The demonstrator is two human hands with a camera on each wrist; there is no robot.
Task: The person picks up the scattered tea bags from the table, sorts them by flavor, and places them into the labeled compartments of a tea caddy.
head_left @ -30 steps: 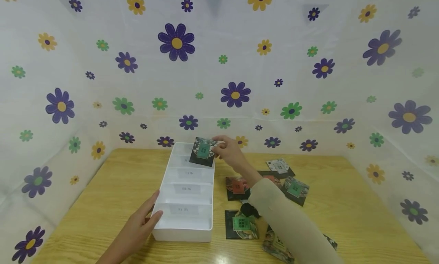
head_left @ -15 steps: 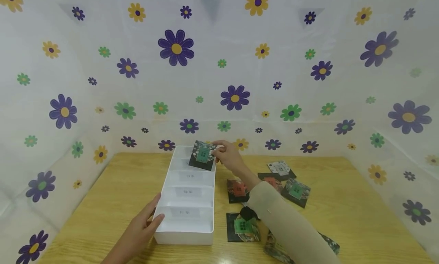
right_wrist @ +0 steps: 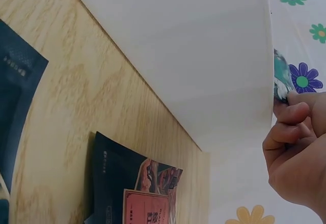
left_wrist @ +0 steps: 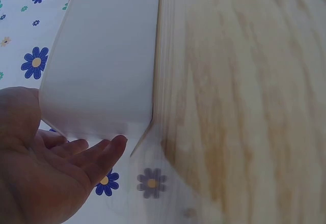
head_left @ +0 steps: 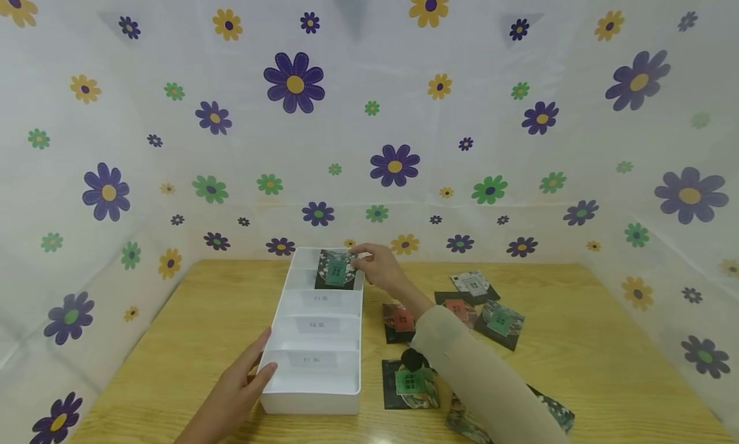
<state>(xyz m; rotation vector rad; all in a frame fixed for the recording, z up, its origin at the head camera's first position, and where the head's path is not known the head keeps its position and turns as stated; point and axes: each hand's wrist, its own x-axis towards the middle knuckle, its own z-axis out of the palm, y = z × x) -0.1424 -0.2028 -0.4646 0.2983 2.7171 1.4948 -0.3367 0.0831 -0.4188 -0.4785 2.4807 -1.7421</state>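
A dark packet (head_left: 335, 271) with a green label and pale specks is upright at the far end of a long white box (head_left: 310, 404), in front of the two farthest sections; whether its lower edge has dipped into one cannot be told. The right hand (head_left: 378, 267) pinches the packet's upper right edge between thumb and fingers, beside the box's right rim. The left hand (head_left: 237, 376) rests against the box's left side near the close end, fingers relaxed and the thumb spread apart from them. Dividers split the box crosswise, and printed slips (head_left: 312, 360) show inside. To the right of the box, more packets lie on the wooden table (head_left: 202, 309): a red-labelled packet (head_left: 398, 323) near the box, another red one (head_left: 458, 308) behind it, a black-and-white packet (head_left: 473, 285) farther back, a green-labelled packet (head_left: 500, 323) to the right, and a bright green-labelled packet (head_left: 410, 386) closer in. Two further packets are partly covered by the pale sleeve (head_left: 485, 367) of the right arm. White cloth (head_left: 346, 123) printed with purple, yellow and green flowers stands round the table.
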